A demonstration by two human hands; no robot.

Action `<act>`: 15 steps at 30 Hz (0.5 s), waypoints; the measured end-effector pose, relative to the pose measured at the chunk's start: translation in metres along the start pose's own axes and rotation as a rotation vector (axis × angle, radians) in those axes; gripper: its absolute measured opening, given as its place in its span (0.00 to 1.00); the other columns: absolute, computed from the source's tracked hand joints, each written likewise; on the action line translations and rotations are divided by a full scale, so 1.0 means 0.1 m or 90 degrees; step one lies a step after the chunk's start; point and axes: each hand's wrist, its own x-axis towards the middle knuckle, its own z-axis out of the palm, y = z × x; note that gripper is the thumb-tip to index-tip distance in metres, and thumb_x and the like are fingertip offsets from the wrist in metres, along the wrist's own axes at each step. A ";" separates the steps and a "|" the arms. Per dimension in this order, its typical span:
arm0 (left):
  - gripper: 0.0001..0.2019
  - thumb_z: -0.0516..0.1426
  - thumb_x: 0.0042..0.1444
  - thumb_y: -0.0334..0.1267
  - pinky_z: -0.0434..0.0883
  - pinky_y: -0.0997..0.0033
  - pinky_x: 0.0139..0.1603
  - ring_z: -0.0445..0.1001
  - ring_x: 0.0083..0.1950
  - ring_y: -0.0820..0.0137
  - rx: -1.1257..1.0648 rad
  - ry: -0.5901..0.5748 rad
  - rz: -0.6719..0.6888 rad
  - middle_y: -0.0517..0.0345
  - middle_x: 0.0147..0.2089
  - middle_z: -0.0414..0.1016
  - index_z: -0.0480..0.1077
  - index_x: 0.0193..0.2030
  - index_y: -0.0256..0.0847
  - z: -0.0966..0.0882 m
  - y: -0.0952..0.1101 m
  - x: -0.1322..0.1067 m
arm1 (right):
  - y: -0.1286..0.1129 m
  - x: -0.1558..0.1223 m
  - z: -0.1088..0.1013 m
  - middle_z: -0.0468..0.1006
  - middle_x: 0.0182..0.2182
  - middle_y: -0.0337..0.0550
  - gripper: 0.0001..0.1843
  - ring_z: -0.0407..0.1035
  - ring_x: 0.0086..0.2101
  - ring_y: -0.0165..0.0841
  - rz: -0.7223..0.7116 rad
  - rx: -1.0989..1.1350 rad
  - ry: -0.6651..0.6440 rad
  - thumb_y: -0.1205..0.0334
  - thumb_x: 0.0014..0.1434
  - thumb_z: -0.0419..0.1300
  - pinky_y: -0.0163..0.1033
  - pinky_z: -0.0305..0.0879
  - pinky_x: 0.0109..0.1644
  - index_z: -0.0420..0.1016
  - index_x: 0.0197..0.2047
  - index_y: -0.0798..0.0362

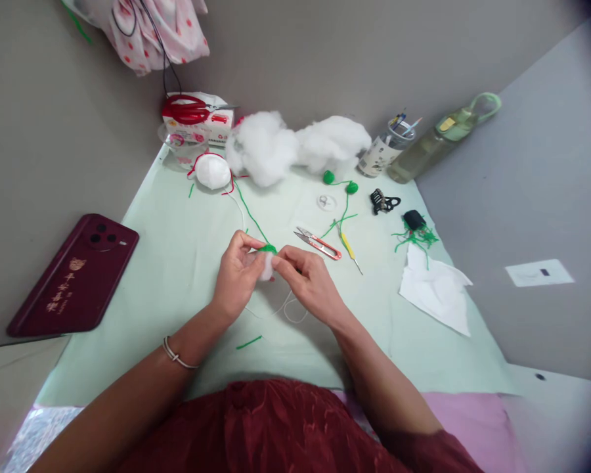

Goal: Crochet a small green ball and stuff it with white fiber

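My left hand (pixel 236 279) is closed around a small crochet piece with a green edge (pixel 268 249), held above the middle of the table. A white, fluffy part (pixel 266 268) shows below the green; I cannot tell whether it is stuffing or white yarn work. From the right, the fingers and thumb of my right hand (pixel 309 281) pinch the same piece at its edge. Green yarn (pixel 250 213) runs from it toward the back, and thin white yarn (pixel 295 309) loops beneath my hands. Just beyond my right hand lie orange-handled thread snips (pixel 325 246) and a yellow crochet hook (pixel 349 246).
White stuffing (pixel 263 148) is heaped at the back, beside a white yarn ball (pixel 213 171) and a tissue box with red scissors (pixel 187 110). Small green balls (pixel 351 188), a hair claw (pixel 384 202), a pen cup (pixel 387 150) and a bottle (pixel 433 144) stand right; a phone (pixel 79 276) lies left.
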 end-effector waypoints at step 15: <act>0.14 0.69 0.60 0.45 0.70 0.70 0.44 0.75 0.42 0.70 -0.010 -0.030 0.005 0.58 0.42 0.77 0.70 0.44 0.43 0.00 -0.01 -0.05 | 0.17 0.07 0.05 0.61 0.18 0.30 0.15 0.51 0.23 0.26 0.000 -0.019 0.114 0.52 0.60 0.61 0.36 0.48 0.29 0.69 0.26 0.50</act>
